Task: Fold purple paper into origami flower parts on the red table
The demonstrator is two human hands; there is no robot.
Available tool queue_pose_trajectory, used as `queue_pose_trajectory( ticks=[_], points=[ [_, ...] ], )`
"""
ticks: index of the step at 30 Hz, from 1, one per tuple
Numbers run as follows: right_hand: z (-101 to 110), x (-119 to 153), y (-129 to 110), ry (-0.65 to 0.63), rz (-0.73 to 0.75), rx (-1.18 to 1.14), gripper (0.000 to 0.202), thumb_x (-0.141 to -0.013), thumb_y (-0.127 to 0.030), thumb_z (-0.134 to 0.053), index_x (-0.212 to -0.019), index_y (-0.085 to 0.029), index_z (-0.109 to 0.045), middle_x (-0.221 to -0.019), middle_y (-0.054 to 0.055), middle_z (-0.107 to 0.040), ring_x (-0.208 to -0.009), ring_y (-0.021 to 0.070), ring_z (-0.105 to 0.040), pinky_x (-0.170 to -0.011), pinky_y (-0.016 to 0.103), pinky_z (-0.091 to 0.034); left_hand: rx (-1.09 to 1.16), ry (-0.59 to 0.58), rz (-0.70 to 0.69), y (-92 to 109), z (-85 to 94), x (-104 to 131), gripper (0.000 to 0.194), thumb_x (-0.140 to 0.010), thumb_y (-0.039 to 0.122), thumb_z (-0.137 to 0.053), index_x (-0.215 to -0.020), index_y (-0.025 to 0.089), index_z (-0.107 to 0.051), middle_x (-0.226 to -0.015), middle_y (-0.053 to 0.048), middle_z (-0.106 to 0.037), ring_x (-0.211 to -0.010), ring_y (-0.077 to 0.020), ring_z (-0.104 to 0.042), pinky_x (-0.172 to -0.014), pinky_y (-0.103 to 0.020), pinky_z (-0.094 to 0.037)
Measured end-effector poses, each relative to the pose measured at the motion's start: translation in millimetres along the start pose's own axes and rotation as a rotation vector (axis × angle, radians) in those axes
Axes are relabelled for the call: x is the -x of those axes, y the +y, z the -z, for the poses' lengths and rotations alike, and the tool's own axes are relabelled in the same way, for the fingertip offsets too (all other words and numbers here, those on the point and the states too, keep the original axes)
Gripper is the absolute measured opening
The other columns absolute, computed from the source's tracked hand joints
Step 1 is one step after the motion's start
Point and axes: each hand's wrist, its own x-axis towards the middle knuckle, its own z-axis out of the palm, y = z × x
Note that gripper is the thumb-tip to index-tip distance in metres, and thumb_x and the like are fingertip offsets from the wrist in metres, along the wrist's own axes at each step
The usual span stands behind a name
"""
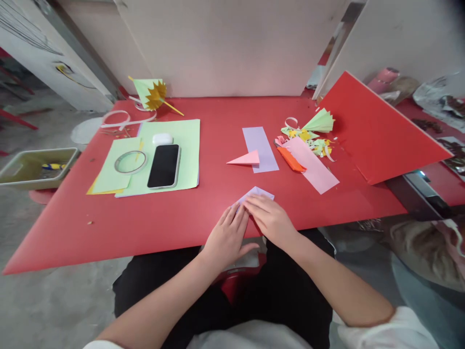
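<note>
A folded piece of purple paper point(258, 189) lies near the table's front edge, partly covered by both hands. My left hand point(227, 235) rests flat on its left side, fingers stretched out and thumb spread away. My right hand point(269, 217) presses on the paper from the right, with its fingers extended and their tips beside the left fingertips. Just beyond the hands, a pink folded paper triangle point(249, 158) lies partly over a flat purple paper strip point(267, 152). To the right, an orange box cutter point(291, 160) touches a pink paper strip point(312, 166).
On the left, a black phone point(164, 166), a white earbud case point(162, 139) and a tape roll point(130, 162) lie on green paper sheets point(189, 145). Paper scraps point(307, 134) and a green paper fan point(321, 121) are back right. A red board point(378, 131) leans at the right.
</note>
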Motion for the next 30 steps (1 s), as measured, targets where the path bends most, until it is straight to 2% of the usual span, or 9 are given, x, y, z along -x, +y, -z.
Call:
queue_pose_trajectory(
  ticks=[3, 6, 10, 18, 24, 30],
  points=[
    [-18, -7, 5, -0.118, 0.073, -0.049, 0.038, -0.091, -0.013, -0.032, -0.121, -0.014, -0.055, -0.123, 0.007, -0.059, -0.116, 0.0150, -0.053, -0.101, 0.034, -0.043, 0.011, 0.008, -0.001, -1, -1.8, 1, 0.087, -0.081, 0.068, -0.031, -0.134, -0.001, -0.036, -0.139, -0.021, -0.039, -0.131, -0.0333, -0.032, -0.109, -0.044, -0.025],
    [-22, -6, 19, -0.183, 0.077, -0.031, 0.038, -0.091, -0.014, -0.033, -0.124, -0.014, -0.053, -0.125, 0.007, -0.058, -0.119, 0.0166, -0.051, -0.103, 0.038, -0.040, 0.023, 0.022, -0.013, -3, -1.7, 1, 0.088, -0.080, 0.068, -0.033, -0.136, 0.000, -0.033, -0.141, -0.021, -0.035, -0.132, -0.0329, -0.030, -0.108, -0.044, -0.025],
    [-15, -5, 29, -0.178, 0.045, 0.039, 0.039, -0.090, -0.013, -0.035, -0.122, -0.018, -0.055, -0.125, 0.008, -0.058, -0.121, 0.0193, -0.050, -0.103, 0.043, -0.039, 0.037, 0.033, -0.020, -4, 1.0, 1, 0.087, -0.079, 0.068, -0.034, -0.136, 0.002, -0.032, -0.142, -0.021, -0.034, -0.133, -0.0326, -0.028, -0.107, -0.044, -0.027],
    [-16, -11, 17, -0.222, -0.019, 0.151, 0.038, -0.088, -0.014, -0.040, -0.123, -0.020, -0.055, -0.123, 0.011, -0.058, -0.118, 0.0229, -0.051, -0.104, 0.050, -0.032, 0.045, 0.022, 0.026, -3, 5.5, -1, 0.089, -0.076, 0.069, -0.038, -0.135, 0.003, -0.033, -0.141, -0.027, -0.032, -0.132, -0.0363, -0.030, -0.101, -0.048, -0.034],
    [-9, -12, 28, -0.204, -0.106, 0.166, 0.038, -0.089, -0.035, -0.044, -0.122, -0.021, -0.055, -0.126, 0.010, -0.056, -0.122, 0.0287, -0.045, -0.103, 0.056, -0.029, 0.051, 0.038, 0.025, -4, 9.4, -4, 0.083, -0.078, 0.068, -0.037, -0.131, 0.006, -0.040, -0.137, -0.026, -0.038, -0.128, -0.0355, -0.036, -0.099, -0.046, -0.036],
    [-10, -9, 32, -0.171, -0.151, 0.122, 0.040, -0.087, -0.040, -0.047, -0.123, -0.025, -0.055, -0.134, 0.012, -0.048, -0.132, 0.0313, -0.030, -0.103, 0.057, -0.029, 0.085, 0.026, 0.054, -7, 16.0, -15, 0.075, -0.077, 0.072, -0.031, -0.118, 0.012, -0.053, -0.137, -0.020, -0.042, -0.118, -0.0332, -0.044, -0.092, -0.045, -0.040]
  ],
)
